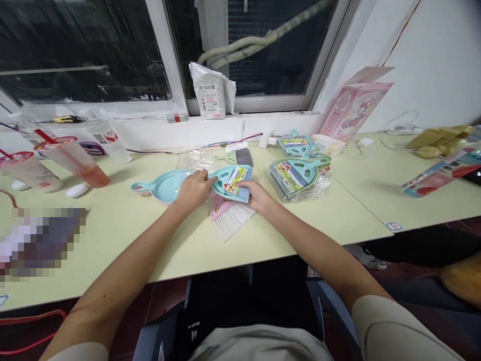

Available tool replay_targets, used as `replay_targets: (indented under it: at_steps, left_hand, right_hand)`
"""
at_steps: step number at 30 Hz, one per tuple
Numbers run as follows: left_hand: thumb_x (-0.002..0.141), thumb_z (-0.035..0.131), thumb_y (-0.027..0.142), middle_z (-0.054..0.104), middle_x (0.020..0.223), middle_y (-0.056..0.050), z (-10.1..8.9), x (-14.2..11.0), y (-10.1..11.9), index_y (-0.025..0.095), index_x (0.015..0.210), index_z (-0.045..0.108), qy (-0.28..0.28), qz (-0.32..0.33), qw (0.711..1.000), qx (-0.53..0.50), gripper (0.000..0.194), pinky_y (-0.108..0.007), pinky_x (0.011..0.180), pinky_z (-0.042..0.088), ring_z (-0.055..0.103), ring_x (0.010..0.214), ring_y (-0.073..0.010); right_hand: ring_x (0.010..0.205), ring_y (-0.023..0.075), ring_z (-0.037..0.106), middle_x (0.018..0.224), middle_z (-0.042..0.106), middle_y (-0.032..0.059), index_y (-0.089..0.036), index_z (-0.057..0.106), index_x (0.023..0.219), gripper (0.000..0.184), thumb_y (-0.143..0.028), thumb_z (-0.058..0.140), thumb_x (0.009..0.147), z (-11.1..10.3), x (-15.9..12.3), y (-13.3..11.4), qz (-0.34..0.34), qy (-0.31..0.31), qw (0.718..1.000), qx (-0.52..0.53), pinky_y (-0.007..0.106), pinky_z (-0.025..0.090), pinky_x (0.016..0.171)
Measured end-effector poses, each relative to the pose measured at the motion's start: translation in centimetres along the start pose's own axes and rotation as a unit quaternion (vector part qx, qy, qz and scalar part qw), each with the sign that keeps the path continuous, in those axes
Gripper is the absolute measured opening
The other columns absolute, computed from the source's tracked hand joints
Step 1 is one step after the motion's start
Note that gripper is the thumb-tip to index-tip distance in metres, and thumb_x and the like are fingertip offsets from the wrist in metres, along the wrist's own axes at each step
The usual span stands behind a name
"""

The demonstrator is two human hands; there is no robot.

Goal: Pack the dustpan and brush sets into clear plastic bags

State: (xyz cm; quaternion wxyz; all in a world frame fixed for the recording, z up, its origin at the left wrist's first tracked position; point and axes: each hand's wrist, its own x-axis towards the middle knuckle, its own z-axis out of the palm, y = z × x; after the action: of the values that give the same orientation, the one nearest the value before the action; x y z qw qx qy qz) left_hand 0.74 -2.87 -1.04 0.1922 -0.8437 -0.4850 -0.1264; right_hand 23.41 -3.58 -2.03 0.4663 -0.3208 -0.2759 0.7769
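My left hand [193, 189] and my right hand [255, 194] both grip a small teal dustpan-and-brush set [231, 181] with a printed label, held just above the pale table [195, 245]. The left fingers pinch its left edge; the right fingers curl round the blue bristles at its right end. Under the set lies a pink hand brush with white bristles [230, 218]. Left of my left hand a stack of empty teal dustpans [163, 185] rests on the table.
Packaged dustpan sets [298, 175] pile up right of my hands, more [296, 145] behind them. Drink cups [73, 160] and a bottle [107, 140] stand at left. A grey brush [240, 157], a pink box [353, 108] and cardboard pieces [439, 140] lie farther back.
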Motion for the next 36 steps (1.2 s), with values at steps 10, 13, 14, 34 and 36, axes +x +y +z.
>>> replay_targets:
  at_steps: [10, 13, 14, 34, 36]
  left_hand:
    - [0.099, 0.043, 0.02, 0.064, 0.099, -0.013, -0.7, -0.4, -0.4, 0.026, 0.125, 0.078, 0.019, -0.023, 0.998, -0.063, 0.044, -0.035, 0.067, 0.047, 0.063, 0.091, -0.0271]
    - [0.099, 0.043, 0.021, 0.067, 0.101, -0.013, -0.8, -0.4, -0.5, 0.023, 0.122, 0.079, 0.041, -0.032, 0.993, -0.109, 0.043, -0.036, 0.072, 0.05, 0.064, 0.092, -0.0261]
    - [0.099, 0.042, 0.021, 0.068, 0.101, -0.012, -0.8, -0.3, -0.5, 0.022, 0.121, 0.079, 0.05, -0.034, 0.99, -0.127, 0.043, -0.037, 0.075, 0.051, 0.065, 0.091, -0.0256]
    - [0.099, 0.046, 0.022, 0.069, 0.089, -0.007, -0.2, -0.1, 0.8, 0.021, 0.119, 0.075, 0.074, -0.044, 0.971, -0.225, 0.035, -0.041, 0.094, 0.044, 0.063, 0.096, -0.0251]
    - [0.099, 0.047, 0.022, 0.07, 0.09, -0.007, -0.2, -0.1, 0.8, 0.02, 0.119, 0.075, 0.079, -0.045, 0.969, -0.231, 0.035, -0.042, 0.093, 0.044, 0.063, 0.096, -0.0255]
  right_hand:
    - [0.091, 0.0284, 0.078, 0.098, 0.08, 0.0099, -0.014, 0.065, 0.112, 0.049, 0.006, 0.06, 0.068, -0.1, -0.2, -0.6, -0.025, 0.02, 0.999, -0.026, 0.049, 0.067, 0.086]
    - [0.091, 0.028, 0.078, 0.099, 0.081, 0.0088, -0.015, 0.065, 0.113, 0.051, 0.007, 0.06, 0.067, 0.0, -0.4, -0.7, -0.027, 0.015, 0.999, -0.037, 0.049, 0.067, 0.088]
    - [0.091, 0.0275, 0.078, 0.099, 0.081, 0.0084, -0.015, 0.065, 0.113, 0.051, 0.007, 0.06, 0.068, 0.1, -0.4, -0.7, -0.028, 0.017, 0.999, -0.043, 0.048, 0.066, 0.088]
    - [0.097, 0.0267, 0.079, 0.102, 0.082, 0.0086, -0.013, 0.067, 0.116, 0.055, 0.011, 0.062, 0.067, -0.1, -0.5, -0.5, -0.016, -0.031, 0.998, -0.056, 0.044, 0.065, 0.093]
    - [0.097, 0.0269, 0.079, 0.102, 0.082, 0.0086, -0.014, 0.068, 0.116, 0.055, 0.011, 0.062, 0.067, -0.2, -0.3, -0.4, -0.015, -0.034, 0.998, -0.049, 0.044, 0.065, 0.093]
